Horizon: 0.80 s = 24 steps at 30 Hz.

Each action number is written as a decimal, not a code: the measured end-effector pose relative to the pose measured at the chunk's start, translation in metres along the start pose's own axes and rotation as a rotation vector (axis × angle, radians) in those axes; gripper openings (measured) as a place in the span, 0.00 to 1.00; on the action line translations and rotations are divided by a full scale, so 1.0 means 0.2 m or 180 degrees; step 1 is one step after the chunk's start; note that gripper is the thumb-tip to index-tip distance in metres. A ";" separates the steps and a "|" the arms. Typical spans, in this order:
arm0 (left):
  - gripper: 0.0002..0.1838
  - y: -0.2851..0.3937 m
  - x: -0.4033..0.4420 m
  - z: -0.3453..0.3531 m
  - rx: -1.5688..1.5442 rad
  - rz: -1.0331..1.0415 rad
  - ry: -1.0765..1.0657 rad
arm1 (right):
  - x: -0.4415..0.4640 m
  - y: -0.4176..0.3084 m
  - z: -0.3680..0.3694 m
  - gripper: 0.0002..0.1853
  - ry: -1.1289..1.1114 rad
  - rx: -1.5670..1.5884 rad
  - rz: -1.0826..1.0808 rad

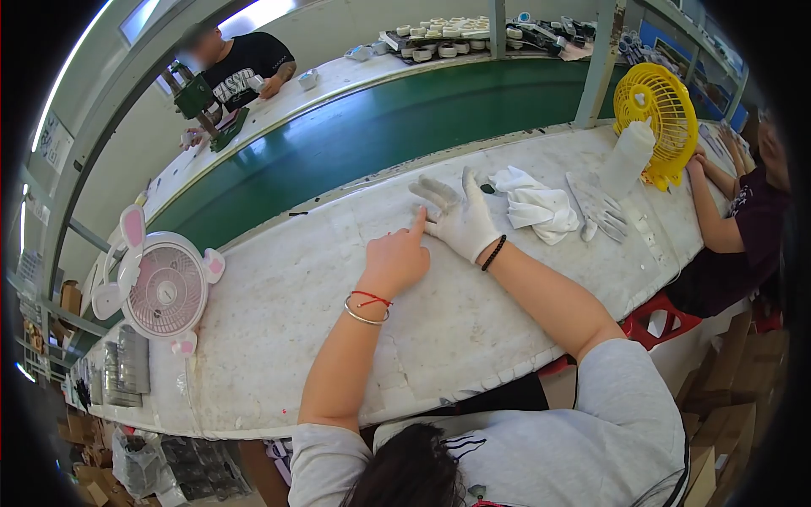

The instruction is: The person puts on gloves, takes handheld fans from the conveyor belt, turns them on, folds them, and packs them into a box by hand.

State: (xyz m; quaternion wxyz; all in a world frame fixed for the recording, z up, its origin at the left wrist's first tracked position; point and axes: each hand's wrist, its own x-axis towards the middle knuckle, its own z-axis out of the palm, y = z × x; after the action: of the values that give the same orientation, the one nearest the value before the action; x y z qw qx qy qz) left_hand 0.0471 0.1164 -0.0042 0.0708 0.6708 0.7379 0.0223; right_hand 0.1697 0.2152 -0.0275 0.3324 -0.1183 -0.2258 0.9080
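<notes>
A white work glove (470, 221) covers my right hand (463, 215), which is held above the table with its fingers spread. My left hand (399, 256) is bare. Its index finger points forward and meets one of the glove's fingers, while the other fingers curl in; the thumb is mostly hidden. Right of the gloved hand lie a crumpled white cloth (541, 207) and a second, flat white glove (596, 207).
A white bunny-eared fan (166, 287) stands at the left, a yellow fan (657, 114) and white squeeze bottle (629, 156) at the right. Beyond the table runs a green conveyor belt (355, 131). One person (249, 72) works across it; another person (756, 198) sits at the right.
</notes>
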 end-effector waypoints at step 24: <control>0.38 0.11 0.01 0.08 0.0203 0.0142 0.0418 | 0.02 0.01 -0.02 0.47 0.0056 -0.0391 -0.0209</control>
State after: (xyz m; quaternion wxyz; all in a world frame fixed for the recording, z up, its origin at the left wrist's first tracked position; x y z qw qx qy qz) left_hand 0.0706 0.1195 -0.0164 0.0003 0.6861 0.7262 0.0443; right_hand 0.1670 0.2176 -0.0322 0.3561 -0.1389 -0.2819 0.8800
